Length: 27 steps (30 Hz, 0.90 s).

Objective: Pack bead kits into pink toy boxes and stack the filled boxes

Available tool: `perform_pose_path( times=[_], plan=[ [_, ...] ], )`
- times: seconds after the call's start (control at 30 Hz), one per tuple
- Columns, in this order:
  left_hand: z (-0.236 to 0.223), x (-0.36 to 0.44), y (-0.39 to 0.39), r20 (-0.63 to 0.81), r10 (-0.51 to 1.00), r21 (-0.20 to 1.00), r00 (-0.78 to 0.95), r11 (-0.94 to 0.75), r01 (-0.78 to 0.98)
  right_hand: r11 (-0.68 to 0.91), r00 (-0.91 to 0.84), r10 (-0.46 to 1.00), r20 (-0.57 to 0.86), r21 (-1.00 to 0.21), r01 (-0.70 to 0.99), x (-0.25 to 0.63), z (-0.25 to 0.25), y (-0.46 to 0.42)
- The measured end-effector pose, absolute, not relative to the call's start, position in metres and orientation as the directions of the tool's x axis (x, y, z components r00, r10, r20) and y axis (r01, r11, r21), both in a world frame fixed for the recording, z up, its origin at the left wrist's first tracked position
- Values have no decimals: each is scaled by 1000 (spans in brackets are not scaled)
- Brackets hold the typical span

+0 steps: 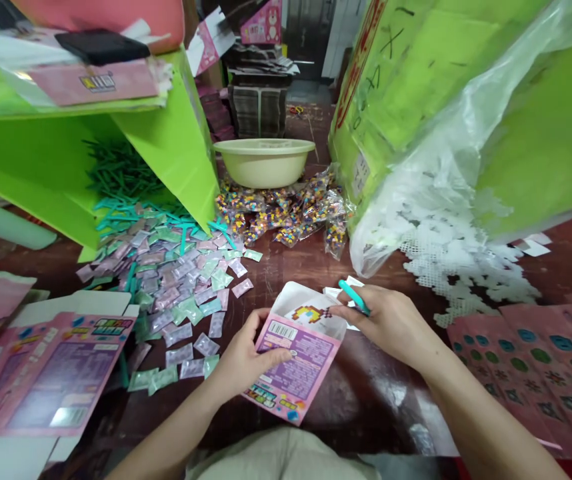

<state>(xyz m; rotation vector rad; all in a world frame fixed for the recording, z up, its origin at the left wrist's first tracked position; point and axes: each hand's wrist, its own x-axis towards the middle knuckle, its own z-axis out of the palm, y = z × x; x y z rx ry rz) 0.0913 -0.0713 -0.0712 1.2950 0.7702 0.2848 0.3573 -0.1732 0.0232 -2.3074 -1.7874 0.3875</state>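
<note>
My left hand (249, 353) is closed on a flat pink and purple cardboard box (303, 360), thumb across its printed back. The box lies tilted over the table with its white end flap (299, 297) open at the top. At that opening shows a white card with a yellow and red pixel pattern (311, 315). My right hand (391, 320) grips a turquoise plastic stick (353, 297), its fingertips at the card's edge; whether they touch the card I cannot tell. White paper slips (333, 292) lie partly hidden behind the right hand.
Left are small sachets (186, 300), turquoise sticks (136, 207) and stacked pink boxes (66, 373). Bags of colourful beads (286, 217) lie before a cream basin (266, 163). White mesh pieces (466, 260) spill from a plastic bag at right, near pink printed sheets (541, 367). Green boxes (391, 100) flank the table.
</note>
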Motion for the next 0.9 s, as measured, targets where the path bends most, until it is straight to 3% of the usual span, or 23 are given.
perform_pose_path(
  times=[0.2, 0.33, 0.4, 0.53, 0.57, 0.63, 0.7, 0.8, 0.9],
  plan=[
    [-77, 92, -75, -314, 630, 948, 710, 174, 266, -186, 164, 979, -119, -206, 961, 358, 27, -173],
    [-73, 103, -84, -349, 632, 937, 692, 236, 257, -220, 245, 963, 112, -197, 955, 333, 23, -162],
    [-71, 112, -90, -351, 651, 936, 673, 269, 228, -162, 204, 960, 192, -213, 964, 318, 16, -156],
    [-70, 123, -93, -339, 752, 940, 565, 295, 171, -32, 166, 918, 360, -349, 937, 329, 1, -146],
    [-71, 122, -90, -338, 777, 941, 531, 295, 168, -104, 253, 894, 370, -377, 920, 347, -2, -144],
    [-73, 116, -80, -329, 831, 944, 449, 273, 185, -393, 526, 787, 324, -394, 831, 397, -9, -140],
    [-75, 108, -69, -301, 881, 947, 365, 230, 226, -692, 771, 573, 278, -340, 637, 455, -18, -138],
    [-74, 94, -60, -296, 909, 940, 292, 224, 256, -838, 892, 376, 250, -319, 443, 525, -35, -138],
    [-74, 81, -59, -336, 908, 935, 250, 288, 209, -869, 917, 325, 232, -310, 386, 551, -51, -144]
  ],
)
